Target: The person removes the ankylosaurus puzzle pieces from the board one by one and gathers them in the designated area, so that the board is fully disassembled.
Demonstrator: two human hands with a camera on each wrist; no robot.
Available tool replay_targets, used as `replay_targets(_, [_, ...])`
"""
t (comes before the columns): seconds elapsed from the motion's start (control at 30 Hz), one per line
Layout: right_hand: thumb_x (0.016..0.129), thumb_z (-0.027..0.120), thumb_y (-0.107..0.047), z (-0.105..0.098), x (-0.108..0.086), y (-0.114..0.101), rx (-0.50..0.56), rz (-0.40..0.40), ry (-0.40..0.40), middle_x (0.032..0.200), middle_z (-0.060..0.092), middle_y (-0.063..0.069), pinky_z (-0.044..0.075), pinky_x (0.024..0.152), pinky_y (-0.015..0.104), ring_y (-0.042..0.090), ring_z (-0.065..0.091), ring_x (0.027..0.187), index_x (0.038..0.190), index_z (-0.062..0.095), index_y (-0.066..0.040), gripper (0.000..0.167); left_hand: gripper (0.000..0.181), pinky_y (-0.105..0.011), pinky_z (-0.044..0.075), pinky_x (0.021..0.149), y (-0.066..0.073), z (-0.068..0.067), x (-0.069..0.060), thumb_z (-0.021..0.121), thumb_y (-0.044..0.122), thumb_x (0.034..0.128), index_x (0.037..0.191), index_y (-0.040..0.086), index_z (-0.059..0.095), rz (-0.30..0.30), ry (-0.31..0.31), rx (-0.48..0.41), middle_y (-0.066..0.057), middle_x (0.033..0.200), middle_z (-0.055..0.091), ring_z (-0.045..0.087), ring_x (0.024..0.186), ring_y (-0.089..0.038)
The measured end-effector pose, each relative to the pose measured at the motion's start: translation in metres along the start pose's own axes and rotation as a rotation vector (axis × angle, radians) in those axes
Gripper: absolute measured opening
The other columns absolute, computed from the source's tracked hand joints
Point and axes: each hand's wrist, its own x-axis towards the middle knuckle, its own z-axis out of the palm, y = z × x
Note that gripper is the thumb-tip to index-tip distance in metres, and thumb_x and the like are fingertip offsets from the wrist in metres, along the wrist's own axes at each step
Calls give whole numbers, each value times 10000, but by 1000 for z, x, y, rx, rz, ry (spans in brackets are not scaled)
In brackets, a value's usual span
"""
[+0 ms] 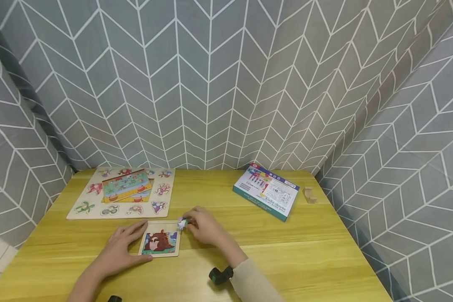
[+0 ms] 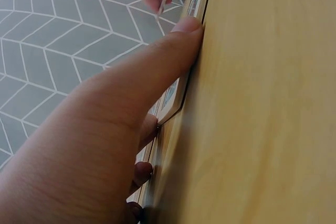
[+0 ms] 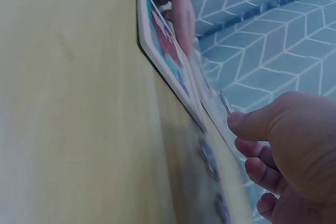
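Note:
A small square puzzle board (image 1: 165, 254) with a brown animal picture lies flat on the table. My left hand (image 1: 117, 253) grips its left side, thumb at the near edge and fingers at the far left corner; in the left wrist view the thumb of that hand (image 2: 105, 108) rests against the board's edge (image 2: 176, 100). My right hand (image 1: 205, 228) pinches a small pale puzzle piece (image 1: 181, 224) at the board's far right corner. The right wrist view has the thin piece (image 3: 226, 101) upright between thumb and fingertips of my right hand (image 3: 294, 145), apart from the board (image 3: 168, 69).
Behind the small board, a large wooden puzzle board (image 1: 81, 212) with animal figures bears two colourful cards (image 1: 126, 186). A flat printed box (image 1: 266, 191) lies at the back right, with a small wooden object (image 1: 309, 195) beside it. A patterned curtain (image 1: 196, 84) hangs behind the table.

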Motion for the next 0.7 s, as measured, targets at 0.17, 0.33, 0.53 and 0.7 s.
replay_targets(0.17, [1046,677,-107,-12,-10,13,53,50,28,1250,659,78,530,923,249,181,598,1126,1302,707,-51,263,1042,-558,412,928,0,0,-1,874,654,762,1563,79,538,5,9,3,-97,1612,484,460,1170,-249])
replay_targets(0.33, [1043,681,-105,-25,-24,30,85,95,74,1274,664,92,543,989,346,245,600,1195,1293,711,-44,260,1041,-574,427,929,1,-1,-1,864,668,766,1565,84,537,1,5,3,-94,1612,485,464,1177,-256])
replay_targets(0.53, [1033,679,-89,-36,-40,52,101,123,114,1273,660,102,526,1035,449,277,611,1193,1285,712,-42,258,1044,-570,428,930,0,-1,-1,865,667,765,1568,87,534,-2,3,0,-91,1614,483,461,1182,-252])
replay_targets(0.7, [1012,690,-56,-39,-51,67,97,127,135,1223,668,112,517,1032,479,272,626,1153,1262,718,-25,254,1046,-538,430,911,0,-1,0,870,660,762,1569,86,532,-3,3,1,-92,1614,485,458,1154,-232])
